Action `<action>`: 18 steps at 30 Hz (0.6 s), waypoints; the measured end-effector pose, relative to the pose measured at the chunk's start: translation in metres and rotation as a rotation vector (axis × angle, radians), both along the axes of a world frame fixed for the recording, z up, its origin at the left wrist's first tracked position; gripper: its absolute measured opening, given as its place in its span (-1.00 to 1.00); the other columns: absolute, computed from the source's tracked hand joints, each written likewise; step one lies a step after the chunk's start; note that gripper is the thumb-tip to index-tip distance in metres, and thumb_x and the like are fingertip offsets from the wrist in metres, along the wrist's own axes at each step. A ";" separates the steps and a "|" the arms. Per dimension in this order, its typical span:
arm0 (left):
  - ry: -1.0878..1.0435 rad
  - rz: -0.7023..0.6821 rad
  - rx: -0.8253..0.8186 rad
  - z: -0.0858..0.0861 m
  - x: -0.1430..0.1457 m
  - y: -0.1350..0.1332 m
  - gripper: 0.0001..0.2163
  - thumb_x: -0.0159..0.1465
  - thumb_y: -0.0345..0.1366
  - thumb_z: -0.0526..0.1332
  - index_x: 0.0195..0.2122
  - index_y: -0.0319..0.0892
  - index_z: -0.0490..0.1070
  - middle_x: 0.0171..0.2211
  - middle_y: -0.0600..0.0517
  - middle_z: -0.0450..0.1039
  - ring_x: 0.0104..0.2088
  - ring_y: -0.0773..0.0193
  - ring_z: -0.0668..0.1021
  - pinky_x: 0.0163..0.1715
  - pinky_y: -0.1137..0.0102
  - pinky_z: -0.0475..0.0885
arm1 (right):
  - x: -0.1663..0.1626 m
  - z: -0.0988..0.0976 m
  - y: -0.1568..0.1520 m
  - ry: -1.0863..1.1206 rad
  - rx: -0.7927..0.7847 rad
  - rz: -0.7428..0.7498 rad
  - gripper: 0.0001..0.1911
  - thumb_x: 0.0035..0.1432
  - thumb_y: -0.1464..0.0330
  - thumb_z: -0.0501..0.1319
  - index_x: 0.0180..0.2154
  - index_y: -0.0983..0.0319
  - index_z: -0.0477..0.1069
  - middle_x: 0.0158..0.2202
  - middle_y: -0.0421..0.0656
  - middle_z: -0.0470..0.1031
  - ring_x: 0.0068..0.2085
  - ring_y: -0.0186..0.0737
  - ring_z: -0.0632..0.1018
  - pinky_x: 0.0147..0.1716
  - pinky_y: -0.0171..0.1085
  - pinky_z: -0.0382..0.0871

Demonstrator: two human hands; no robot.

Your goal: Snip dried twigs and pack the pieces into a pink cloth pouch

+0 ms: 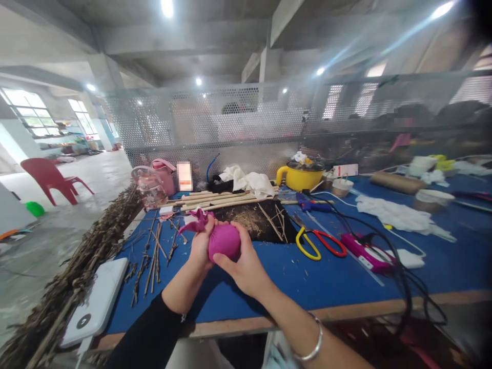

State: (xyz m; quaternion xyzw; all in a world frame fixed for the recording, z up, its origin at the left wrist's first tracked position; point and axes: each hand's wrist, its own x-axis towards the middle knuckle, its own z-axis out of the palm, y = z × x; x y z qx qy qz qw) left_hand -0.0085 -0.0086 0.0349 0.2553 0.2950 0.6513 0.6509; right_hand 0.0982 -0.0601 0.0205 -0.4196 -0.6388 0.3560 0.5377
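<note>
A round bundle of magenta cloth, gathered at its neck with loose ends flaring out at the left, is held above the front of the blue table. My left hand grips the gathered neck, its fingers partly hidden behind the cloth. Around the right side of the ball curves my right hand, thumb pressed on the front. Below and left of the hands lie thin dry twigs. Just behind them is a black cloth strewn with plant bits.
Scissors with yellow and red handles lie right of the hands, near a blue glue gun and a magenta power strip with cables. A yellow pot stands behind. At left are a white power bank and a long bundle of dry stems.
</note>
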 end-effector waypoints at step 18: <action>0.252 0.047 -0.234 -0.026 0.020 0.010 -0.77 0.02 -0.15 0.29 -0.44 -0.21 0.37 -0.49 0.00 0.44 -0.45 0.25 0.50 -0.34 0.35 0.40 | 0.057 0.015 0.018 -0.415 0.142 -0.195 -0.37 0.03 0.07 0.14 0.07 0.25 0.13 0.11 0.06 0.20 0.14 -0.04 0.22 0.09 -0.02 0.10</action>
